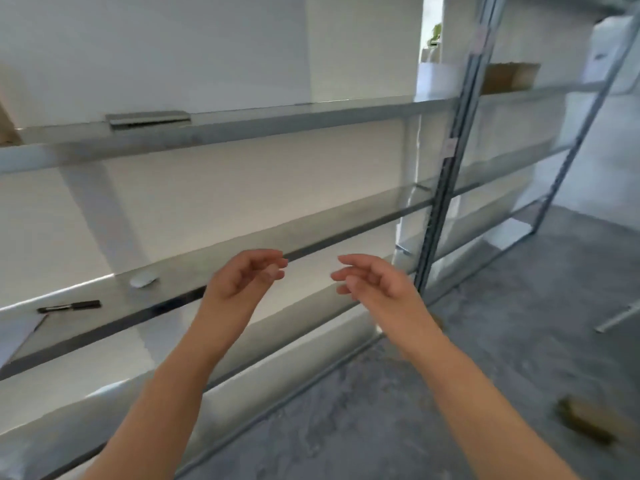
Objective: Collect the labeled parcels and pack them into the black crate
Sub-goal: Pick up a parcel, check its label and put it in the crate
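Here, both hands are raised side by side in front of a grey metal shelving rack (446, 188), near each other but not touching. The left hand (242, 278) has its fingers loosely curled with the thumb close to the fingertips, and it holds nothing. The right hand (374, 282) mirrors it, fingers relaxed and half bent toward the left hand, also empty. Both hover in the air before the front edge of the middle shelf (311, 233). On that shelf, well to the left, lie a white oval mouse (143, 280), a black pen (69, 305) and, at the frame's edge, a sheet of paper (17, 334). The upper shelf (294, 112) carries a flat silvery object (149, 118) on the left. Past the upright, in the right bay, a brown cardboard box (509, 77) stands on the shelf at the same height – the likeliest parcel in view, though whether it bears a label cannot be told. The wall (173, 46) behind the rack is plain white. The floor (485, 341) is mottled grey concrete – a blurred brown object (585, 422) lies on it at lower right, and a metal bar (620, 318) at the right edge.
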Demonstrator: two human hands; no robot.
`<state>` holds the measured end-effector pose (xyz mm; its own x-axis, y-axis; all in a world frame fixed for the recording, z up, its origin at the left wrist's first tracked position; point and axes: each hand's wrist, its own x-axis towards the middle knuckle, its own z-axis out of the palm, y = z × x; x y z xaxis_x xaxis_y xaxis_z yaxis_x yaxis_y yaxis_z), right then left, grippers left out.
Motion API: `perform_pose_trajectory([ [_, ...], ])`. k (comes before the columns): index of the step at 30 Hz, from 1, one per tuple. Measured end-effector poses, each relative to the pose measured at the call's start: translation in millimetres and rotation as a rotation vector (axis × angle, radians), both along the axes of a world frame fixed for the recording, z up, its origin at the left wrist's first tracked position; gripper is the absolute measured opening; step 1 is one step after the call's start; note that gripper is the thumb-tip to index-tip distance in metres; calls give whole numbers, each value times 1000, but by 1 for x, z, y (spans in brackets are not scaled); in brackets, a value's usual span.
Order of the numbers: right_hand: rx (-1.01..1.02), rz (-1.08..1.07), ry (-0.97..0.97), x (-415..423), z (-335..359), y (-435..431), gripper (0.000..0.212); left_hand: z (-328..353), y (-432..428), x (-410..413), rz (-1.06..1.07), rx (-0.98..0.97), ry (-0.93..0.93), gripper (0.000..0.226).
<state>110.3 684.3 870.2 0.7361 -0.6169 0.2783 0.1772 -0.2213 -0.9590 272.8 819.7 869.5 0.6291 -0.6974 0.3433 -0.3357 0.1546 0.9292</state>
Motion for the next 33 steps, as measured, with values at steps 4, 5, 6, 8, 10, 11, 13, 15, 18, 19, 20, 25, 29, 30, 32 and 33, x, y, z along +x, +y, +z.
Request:
perform_pose_trajectory([
  [4,-4,-113,20,-95,4,-56,26,-4,-76,-79,-138,-22,55,29],
  [5,2,-141,27,-118,4,-69,25,-5,-95,-99,-162,-21,67,28],
  [6,6,-177,32,-141,4,-82,25,-5,-114,-118,-193,-24,80,26],
  [8,7,-246,30,-183,3,-105,24,-4,-149,-156,-251,-21,97,23],
  [10,18,-300,41,-218,0,-121,22,-5,-177,-191,-305,-19,114,22],
  [11,22,-329,43,-234,-2,-129,22,-5,-188,-207,-329,-22,119,22],
  [13,28,-380,42,-260,-5,-142,22,-7,-208,-234,-369,-13,110,21],
  [15,18,-425,43,-282,-8,-153,21,-10,-226,-256,-417,16,104,19],
  [18,19,-489,28,-310,-12,-170,21,-15,-254,-280,-501,48,66,17],
  [19,20,-515,24,-318,-14,-176,21,-16,-264,-287,-526,52,53,16],
  [20,19,-543,23,-327,-16,-182,21,-17,-276,-294,-550,54,40,16],
  [25,19,-729,58,-363,-28,-224,22,-25,-338,-326,-667,49,-12,21],
  [29,-38,-865,111,-382,-36,-275,24,-38,-404,-345,-765,56,0,21],
  [30,-54,-890,132,-386,-38,-289,23,-41,-423,-348,-800,62,-15,21],
  [32,-97,-937,201,-394,-43,-321,24,-49,-464,-353,-897,81,-59,21],
  [33,-114,-946,243,-398,-45,-331,25,-51,-478,-355,-935,100,-91,21],
])
